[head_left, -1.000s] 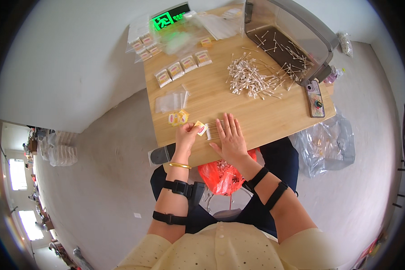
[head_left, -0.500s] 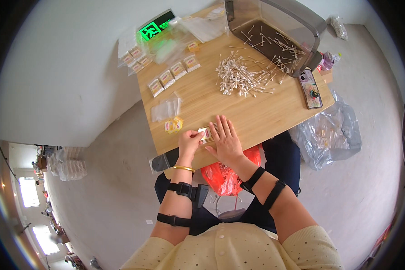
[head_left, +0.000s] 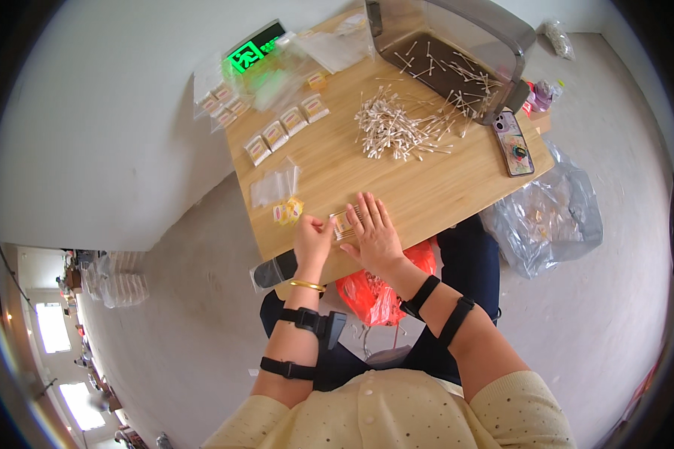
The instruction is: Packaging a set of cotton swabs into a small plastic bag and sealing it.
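A small clear packet of cotton swabs [head_left: 342,226] with a printed card inside lies near the table's front edge. My right hand [head_left: 377,238] rests flat over its right part, fingers straight, hiding that side. At the packet's left edge, the fingertips of my left hand [head_left: 313,238] are pinched together; the thin edge between them is hard to make out. Just left of that hand lie several yellow-and-white cards [head_left: 287,211], with flat clear bags [head_left: 275,185] beyond them.
A heap of loose cotton swabs [head_left: 398,127] lies mid-table, before a tipped grey translucent bin [head_left: 513,93]. Filled packets [head_left: 275,135] stand in a row at left. A phone [head_left: 512,144] lies by the right edge. A red bag [head_left: 371,295] hangs below the front edge.
My left fingertips have drawn slightly back from the card area to the packet's left edge, showing more of the packet. My right hand stays flat on it.
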Available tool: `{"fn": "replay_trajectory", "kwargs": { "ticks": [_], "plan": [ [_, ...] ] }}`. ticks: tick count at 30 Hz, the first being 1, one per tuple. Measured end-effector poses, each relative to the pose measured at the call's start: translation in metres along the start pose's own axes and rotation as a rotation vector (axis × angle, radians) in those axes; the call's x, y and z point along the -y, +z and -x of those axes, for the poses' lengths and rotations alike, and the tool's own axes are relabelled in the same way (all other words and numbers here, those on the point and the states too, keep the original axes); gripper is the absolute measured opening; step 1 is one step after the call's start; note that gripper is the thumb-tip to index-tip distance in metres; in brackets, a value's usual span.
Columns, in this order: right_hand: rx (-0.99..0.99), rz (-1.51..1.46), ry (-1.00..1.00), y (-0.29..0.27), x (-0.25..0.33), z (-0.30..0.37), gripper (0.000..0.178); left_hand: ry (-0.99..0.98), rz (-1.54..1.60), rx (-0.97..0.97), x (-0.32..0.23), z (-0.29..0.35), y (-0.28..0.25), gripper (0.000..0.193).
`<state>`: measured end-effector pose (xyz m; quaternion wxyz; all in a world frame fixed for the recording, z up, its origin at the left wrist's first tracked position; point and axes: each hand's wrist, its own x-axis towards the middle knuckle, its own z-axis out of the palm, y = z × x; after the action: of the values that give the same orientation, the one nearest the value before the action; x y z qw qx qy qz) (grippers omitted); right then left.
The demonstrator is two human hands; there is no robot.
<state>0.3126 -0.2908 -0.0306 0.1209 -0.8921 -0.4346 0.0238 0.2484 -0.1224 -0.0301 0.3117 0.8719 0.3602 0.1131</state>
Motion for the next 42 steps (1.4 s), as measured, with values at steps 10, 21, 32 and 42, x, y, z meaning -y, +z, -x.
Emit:
{"fn": "replay_trajectory", "kwargs": {
  "ticks": [10,21,32,42],
  "plan": [
    [0.041,-0.004,-0.029,0.002,0.012,0.001,0.095,-0.158,-0.32,-0.009,0.092,0.048,-0.116,0.033],
    [0.094,-0.021,-0.12,0.034,0.115,-0.004,0.091,0.143,-0.744,0.306,0.071,0.034,-0.11,0.026],
    [0.094,-0.007,-0.112,0.042,0.137,-0.001,0.094,0.022,-0.466,0.262,0.095,0.029,-0.117,0.027],
    [0.116,0.04,-0.113,0.044,0.162,-0.005,0.097,0.065,-0.308,0.149,0.106,0.039,-0.117,0.026]
  ]
}}
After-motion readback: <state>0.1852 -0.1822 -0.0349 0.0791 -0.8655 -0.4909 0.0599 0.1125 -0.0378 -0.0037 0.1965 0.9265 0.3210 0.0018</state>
